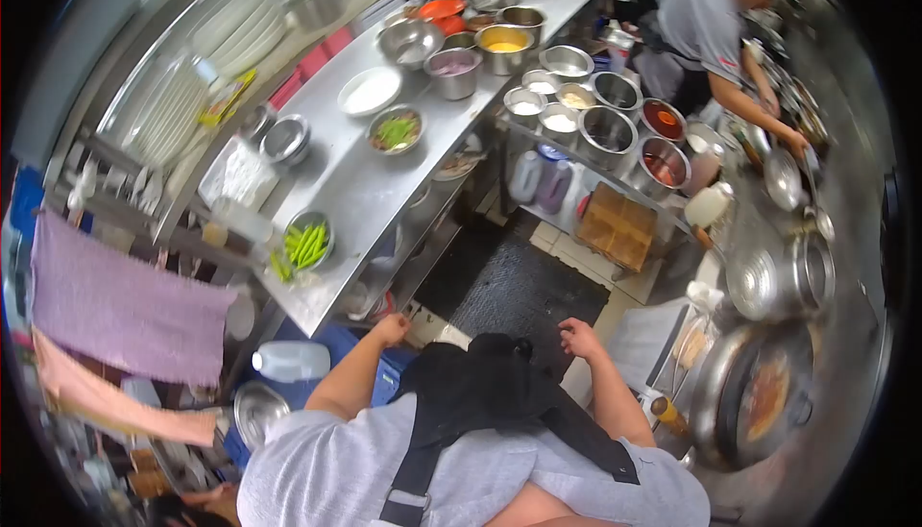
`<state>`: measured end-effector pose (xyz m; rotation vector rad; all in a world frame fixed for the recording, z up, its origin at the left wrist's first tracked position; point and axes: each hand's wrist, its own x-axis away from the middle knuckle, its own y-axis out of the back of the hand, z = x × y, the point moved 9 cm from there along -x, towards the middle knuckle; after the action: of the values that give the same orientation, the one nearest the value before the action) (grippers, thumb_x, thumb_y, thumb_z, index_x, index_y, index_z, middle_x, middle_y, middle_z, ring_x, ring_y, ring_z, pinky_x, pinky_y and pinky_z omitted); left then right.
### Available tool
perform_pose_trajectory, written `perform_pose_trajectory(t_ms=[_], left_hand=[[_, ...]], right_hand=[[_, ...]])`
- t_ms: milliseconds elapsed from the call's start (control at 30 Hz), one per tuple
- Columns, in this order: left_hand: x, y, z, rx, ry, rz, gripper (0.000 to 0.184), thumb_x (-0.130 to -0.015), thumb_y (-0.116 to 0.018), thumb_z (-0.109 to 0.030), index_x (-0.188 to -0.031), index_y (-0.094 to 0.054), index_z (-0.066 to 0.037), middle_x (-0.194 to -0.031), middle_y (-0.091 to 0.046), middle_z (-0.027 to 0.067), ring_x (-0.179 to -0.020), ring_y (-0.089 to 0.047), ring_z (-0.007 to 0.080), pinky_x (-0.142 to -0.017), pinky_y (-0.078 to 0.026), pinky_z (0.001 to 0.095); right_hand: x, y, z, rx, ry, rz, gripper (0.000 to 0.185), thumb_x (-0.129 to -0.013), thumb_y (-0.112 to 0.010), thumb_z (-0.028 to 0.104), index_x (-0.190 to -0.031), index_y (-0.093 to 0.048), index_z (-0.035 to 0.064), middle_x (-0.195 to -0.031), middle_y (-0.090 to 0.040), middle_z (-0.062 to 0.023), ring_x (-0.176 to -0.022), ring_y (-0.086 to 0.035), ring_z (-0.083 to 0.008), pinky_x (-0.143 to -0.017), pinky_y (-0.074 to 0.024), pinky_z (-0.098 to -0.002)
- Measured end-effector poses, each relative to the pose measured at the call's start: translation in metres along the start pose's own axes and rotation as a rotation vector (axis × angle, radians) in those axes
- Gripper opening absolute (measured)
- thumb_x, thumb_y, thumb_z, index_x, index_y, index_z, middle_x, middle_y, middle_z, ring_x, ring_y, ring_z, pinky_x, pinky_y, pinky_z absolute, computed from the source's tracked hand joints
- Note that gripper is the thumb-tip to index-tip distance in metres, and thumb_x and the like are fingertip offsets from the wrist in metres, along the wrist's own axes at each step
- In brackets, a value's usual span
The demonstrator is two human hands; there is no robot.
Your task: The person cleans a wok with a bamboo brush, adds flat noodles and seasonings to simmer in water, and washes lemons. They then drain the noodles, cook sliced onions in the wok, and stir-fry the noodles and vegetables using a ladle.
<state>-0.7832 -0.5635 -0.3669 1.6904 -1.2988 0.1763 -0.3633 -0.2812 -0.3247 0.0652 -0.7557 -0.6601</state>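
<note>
Peppers [307, 245] in bowl [330, 241] on near end of tabletop [351, 191], beyond your left hand [391, 329]; cannot tell whether that one grips. Your right hand [578, 337] unclenched, fingers loosely bent, near dark mat [480, 282].

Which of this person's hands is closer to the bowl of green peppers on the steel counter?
Left. The left hand is below and to the right of the pepper bowl in this view; the right hand is much farther right, away from the counter.
</note>
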Motion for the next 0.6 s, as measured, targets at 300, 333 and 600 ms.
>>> perform_pose_trajectory(t_ms=[300,333,600], left_hand=[[0.045,0.115,0.057,0.314,0.264,-0.314,0.024,-0.081,-0.054,-0.011,-0.101,-0.064,-0.003,-0.068,-0.065,0.0102,-0.052,-0.064,0.0195,-0.046,-0.049,0.0342],[0.044,0.13,0.062,0.366,0.24,-0.361,0.026,-0.082,-0.054,-0.01,-0.105,-0.063,-0.003,-0.068,-0.065,0.0104,-0.052,-0.063,0.0193,-0.047,-0.05,0.034],[0.043,0.26,-0.011,0.409,-0.056,-0.59,0.02,-0.087,-0.051,-0.007,-0.104,-0.062,-0.002,-0.069,-0.063,0.0069,-0.051,-0.057,0.0124,-0.049,-0.047,0.0286]], right_hand=[[-0.026,-0.018,-0.144,-0.135,-0.234,0.129,0.01,-0.09,-0.045,0.006,-0.09,-0.054,0.0073,-0.059,-0.05,-0.0076,-0.045,-0.051,-0.0186,-0.037,-0.0405,-0.0326],[-0.024,-0.016,-0.146,-0.12,-0.236,0.137,0.01,-0.09,-0.045,0.006,-0.09,-0.054,0.0073,-0.059,-0.05,-0.0076,-0.045,-0.051,-0.0186,-0.037,-0.0405,-0.0326],[-0.033,0.029,-0.003,0.027,-0.25,-0.075,0.012,-0.086,-0.047,0.006,-0.088,-0.058,0.0052,-0.061,-0.049,-0.003,-0.048,-0.049,-0.0153,-0.041,-0.0387,-0.031]])
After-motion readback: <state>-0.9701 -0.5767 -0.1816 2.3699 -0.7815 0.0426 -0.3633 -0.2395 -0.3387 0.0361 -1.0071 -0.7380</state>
